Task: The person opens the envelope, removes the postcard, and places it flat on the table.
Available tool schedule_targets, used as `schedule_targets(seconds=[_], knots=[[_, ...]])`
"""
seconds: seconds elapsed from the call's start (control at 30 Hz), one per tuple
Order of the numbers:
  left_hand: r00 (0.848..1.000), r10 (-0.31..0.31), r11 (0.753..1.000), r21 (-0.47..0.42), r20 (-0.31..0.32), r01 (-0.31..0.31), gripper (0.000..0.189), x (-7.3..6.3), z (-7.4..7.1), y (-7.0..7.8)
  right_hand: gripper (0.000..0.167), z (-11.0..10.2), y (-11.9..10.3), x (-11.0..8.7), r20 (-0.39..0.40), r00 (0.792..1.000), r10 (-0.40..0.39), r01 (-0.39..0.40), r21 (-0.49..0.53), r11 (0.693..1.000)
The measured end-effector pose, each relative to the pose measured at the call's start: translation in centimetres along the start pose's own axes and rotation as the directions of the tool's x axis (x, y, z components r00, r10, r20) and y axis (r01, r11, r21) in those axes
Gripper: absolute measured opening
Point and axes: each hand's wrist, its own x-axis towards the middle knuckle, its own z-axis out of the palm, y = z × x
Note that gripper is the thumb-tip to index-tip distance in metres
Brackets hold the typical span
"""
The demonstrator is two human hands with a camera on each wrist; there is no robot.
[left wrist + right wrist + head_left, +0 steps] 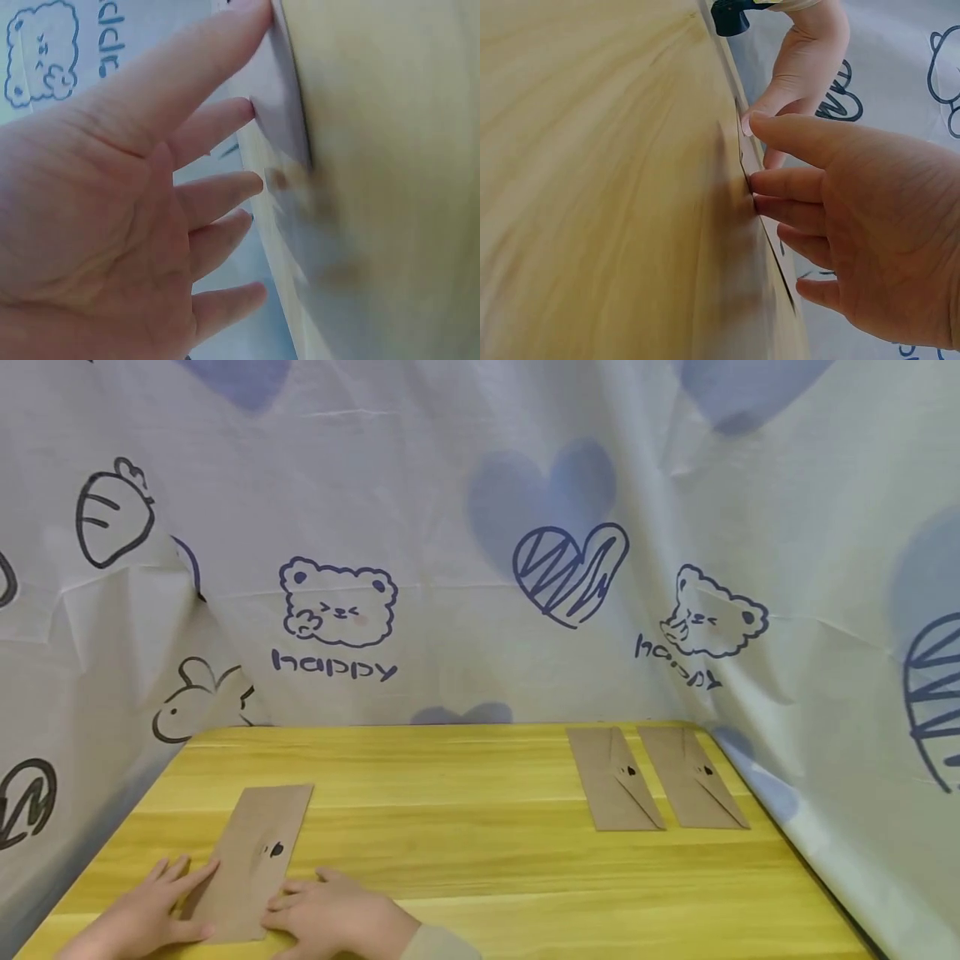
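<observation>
A brown paper envelope [251, 860] with a small black mark lies flat at the left front of the table. On its left side rests my left hand [153, 906], with the index finger and thumb on the paper and the fingers spread. My right hand [330, 914] touches the envelope's lower right edge with its fingertips. In the left wrist view the left hand [112, 202] has extended fingers beside the envelope's edge [281, 105]. Seen from the right wrist, the right hand [870, 225] has its fingers nearly straight along the thin paper edge.
Two similar brown envelopes, one on the left [611, 785] and one on the right [693, 785], lie side by side at the table's back right. The yellow wood-grain table [450, 827] meets a pale cloth [442, 527] printed with hearts and bears.
</observation>
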Motion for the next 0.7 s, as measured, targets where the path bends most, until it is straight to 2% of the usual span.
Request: schedule_targets(seconds=[0.13, 0.4, 0.53, 0.7], knots=[[1.000, -0.002, 0.999, -0.045, -0.003, 0.002, 0.086, -0.3, -0.5, -0.6, 0.052, -0.3, -0.6, 0.9, 0.004, 1.000, 0.014, -0.014, -0.022, 1.000], [0.998, -0.033, 0.989, -0.144, 0.050, 0.040, 0.088, -0.8, -1.1, -1.5, 0.052, -1.0, -1.6, 2.1, 0.008, 0.999, 0.032, -0.032, -0.037, 0.999], [0.998, -0.059, 0.990, -0.129, 0.036, 0.064, 0.085, -1.1, -1.2, -1.9, 0.052, -1.1, -2.1, 2.8, 0.002, 0.999, 0.039, -0.039, -0.067, 0.997], [0.990, -0.141, 0.990, -0.005, 0.008, 0.142, 0.090, -1.5, -1.2, -2.1, 0.052, -1.3, -2.8, 3.8, -0.001, 0.998, 0.057, -0.057, -0.109, 0.992]])
